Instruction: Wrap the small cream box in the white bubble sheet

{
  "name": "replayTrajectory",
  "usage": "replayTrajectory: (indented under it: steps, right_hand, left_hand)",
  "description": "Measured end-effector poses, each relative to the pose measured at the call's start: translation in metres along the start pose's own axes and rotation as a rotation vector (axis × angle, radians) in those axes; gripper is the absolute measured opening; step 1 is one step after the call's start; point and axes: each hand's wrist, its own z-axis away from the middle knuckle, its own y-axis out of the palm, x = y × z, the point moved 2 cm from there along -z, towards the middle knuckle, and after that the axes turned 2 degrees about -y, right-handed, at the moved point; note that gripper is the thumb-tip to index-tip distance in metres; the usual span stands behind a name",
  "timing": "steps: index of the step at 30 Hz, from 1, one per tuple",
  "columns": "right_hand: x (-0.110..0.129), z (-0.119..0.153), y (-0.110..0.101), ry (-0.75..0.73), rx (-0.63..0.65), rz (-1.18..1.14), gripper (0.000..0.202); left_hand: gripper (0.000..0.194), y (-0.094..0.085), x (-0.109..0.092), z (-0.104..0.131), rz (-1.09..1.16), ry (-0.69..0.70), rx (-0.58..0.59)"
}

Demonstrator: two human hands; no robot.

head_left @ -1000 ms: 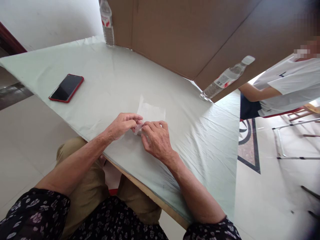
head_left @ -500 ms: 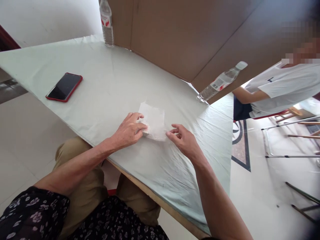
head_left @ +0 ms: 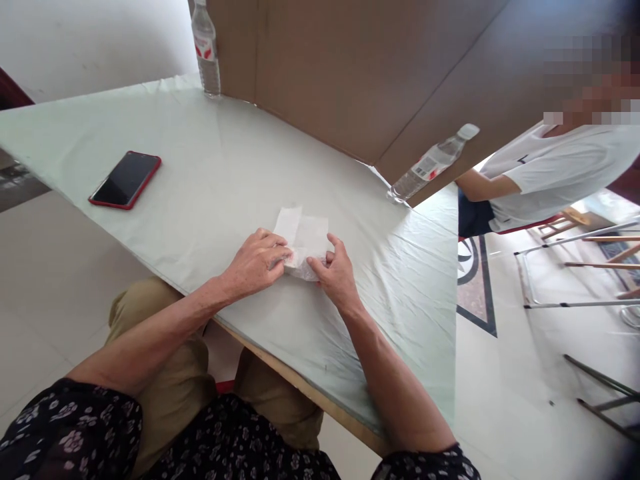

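A thin white sheet point(head_left: 313, 230), like tissue or soft wrapping, lies partly folded on the cloth between my hands. Its left strip stands out as a whiter flap, and the lower part looks crinkled and translucent. My left hand point(head_left: 256, 261) presses its curled fingers and thumb on the sheet's lower left edge. At the lower right corner my right hand point(head_left: 339, 272) pinches the edge, thumb on top, index finger raised along the side. Whether something lies wrapped inside cannot be made out.
A phone in a red case point(head_left: 126, 180) lies at the left on the pale green tablecloth point(head_left: 210, 173). Two water bottles point(head_left: 206, 57), point(head_left: 430, 167) stand against a brown cardboard screen point(head_left: 320, 73). A person in a white shirt point(head_left: 540, 167) sits beyond at the right.
My right hand has moved left and taken hold of the sheet's right edge. The left flap now shows more plainly. My left hand stays in place, and the view has shifted slightly.
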Motion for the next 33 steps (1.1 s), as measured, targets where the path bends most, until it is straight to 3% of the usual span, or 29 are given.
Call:
replayTrajectory:
  steps: [4, 12, 17, 20, 23, 27, 31, 33]
  right_hand:
    - [0.008, 0.001, 0.009, -0.107, -0.062, -0.056, 0.079]
    - [0.029, 0.000, 0.028, -0.068, 0.033, -0.189, 0.085]
    - [0.025, 0.005, 0.029, -0.137, 0.076, -0.130, 0.068]
    - [0.026, 0.008, 0.027, -0.244, 0.118, -0.038, 0.059]
    - [0.029, 0.011, 0.027, -0.343, 0.143, 0.136, 0.062]
    - [0.034, 0.012, 0.027, -0.444, 0.182, 0.322, 0.072]
    - [0.033, 0.007, 0.017, -0.454, 0.292, 0.198, 0.074]
    - [0.029, 0.001, 0.008, -0.406, 0.257, 0.068, 0.068]
  left_hand:
    - [0.026, 0.002, 0.002, 0.000, -0.047, 0.017, 0.013]
    - [0.023, 0.003, 0.002, -0.005, 0.098, -0.034, 0.095]
    - [0.054, 0.001, 0.003, -0.001, 0.264, -0.197, 0.044]
    - [0.062, -0.003, 0.002, 0.002, 0.382, -0.296, 0.055]
    - [0.053, -0.005, -0.001, 0.001, 0.452, -0.372, 0.043]
    - [0.028, 0.002, -0.003, -0.003, 0.381, -0.387, -0.083]
    - [0.018, 0.013, -0.005, -0.004, 0.254, -0.321, -0.141]
    - [0.018, 0.015, -0.005, -0.003, 0.222, -0.300, -0.132]
